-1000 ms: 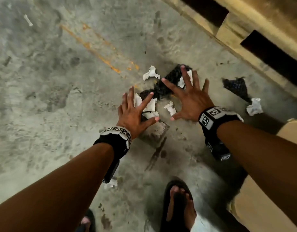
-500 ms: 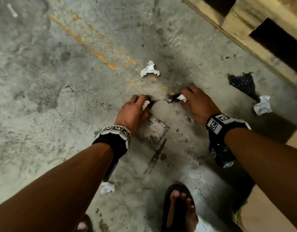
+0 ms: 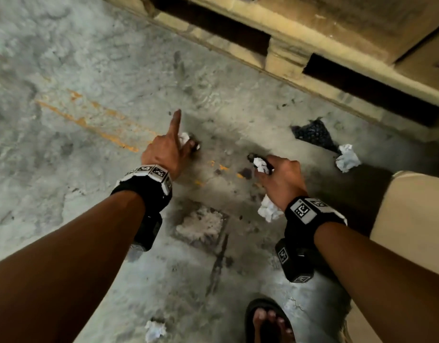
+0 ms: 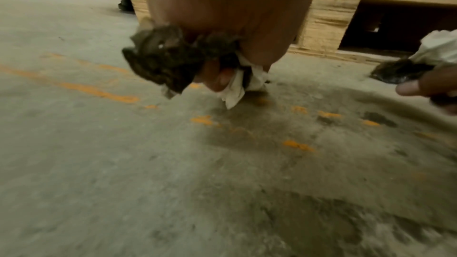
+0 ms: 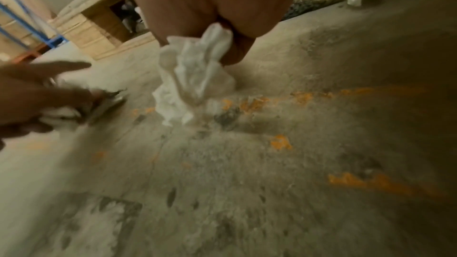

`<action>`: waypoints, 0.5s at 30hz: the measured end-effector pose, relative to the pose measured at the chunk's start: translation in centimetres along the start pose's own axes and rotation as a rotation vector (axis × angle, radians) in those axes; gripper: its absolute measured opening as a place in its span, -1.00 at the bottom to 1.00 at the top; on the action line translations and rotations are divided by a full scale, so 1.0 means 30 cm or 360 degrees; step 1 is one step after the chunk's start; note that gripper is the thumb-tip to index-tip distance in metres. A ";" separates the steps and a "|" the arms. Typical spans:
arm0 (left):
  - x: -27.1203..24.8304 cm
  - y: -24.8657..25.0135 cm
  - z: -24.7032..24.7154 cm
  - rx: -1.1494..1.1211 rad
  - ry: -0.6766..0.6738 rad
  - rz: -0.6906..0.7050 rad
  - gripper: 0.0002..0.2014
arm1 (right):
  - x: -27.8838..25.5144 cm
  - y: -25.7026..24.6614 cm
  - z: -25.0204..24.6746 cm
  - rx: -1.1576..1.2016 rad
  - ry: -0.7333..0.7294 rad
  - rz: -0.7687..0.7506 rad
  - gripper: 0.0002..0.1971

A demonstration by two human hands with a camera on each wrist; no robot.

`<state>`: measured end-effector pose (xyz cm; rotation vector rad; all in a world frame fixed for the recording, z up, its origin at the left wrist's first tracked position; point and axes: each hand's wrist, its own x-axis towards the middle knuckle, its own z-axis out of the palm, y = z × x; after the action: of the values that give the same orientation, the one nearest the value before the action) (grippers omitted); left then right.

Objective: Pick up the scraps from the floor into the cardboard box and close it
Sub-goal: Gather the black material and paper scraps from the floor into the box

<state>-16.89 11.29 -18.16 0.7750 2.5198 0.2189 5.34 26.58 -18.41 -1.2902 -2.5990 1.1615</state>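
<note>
Scraps [image 4: 170,60] black & white; floor [image 3: 90,70] grey w/ orange marks.

Cardboard box [image 3: 411,219] cut off at right edge; flaps unseen. Left hand [image 3: 164,154] hides most of its scraps [image 3: 185,138]. Wrist views motion-blurred.

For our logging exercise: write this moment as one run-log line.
left hand: grips black and white scraps | right hand: grips white scraps | floor: black scrap, white wads remain
</note>
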 end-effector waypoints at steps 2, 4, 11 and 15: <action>0.011 0.012 0.023 0.0026 -0.0130 -0.0079 -0.37 | -0.004 0.015 -0.015 -0.0001 -0.0002 0.0100 -0.74; 0.014 0.033 0.046 0.0041 -0.0101 -0.0147 -0.59 | -0.010 0.038 -0.043 0.0018 0.0068 0.0157 -0.61; 0.023 0.018 0.067 0.0032 -0.0027 -0.0083 -0.66 | 0.001 0.135 -0.199 -0.0011 0.0418 0.0673 -0.16; 0.022 0.013 0.086 0.0070 -0.0021 -0.0064 -0.68 | 0.047 0.234 -0.226 0.0011 0.0476 0.1094 -0.21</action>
<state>-15.89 12.00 -20.54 0.7394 2.5328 0.1443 11.37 34.39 -18.31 -2.2460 -1.9812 0.9111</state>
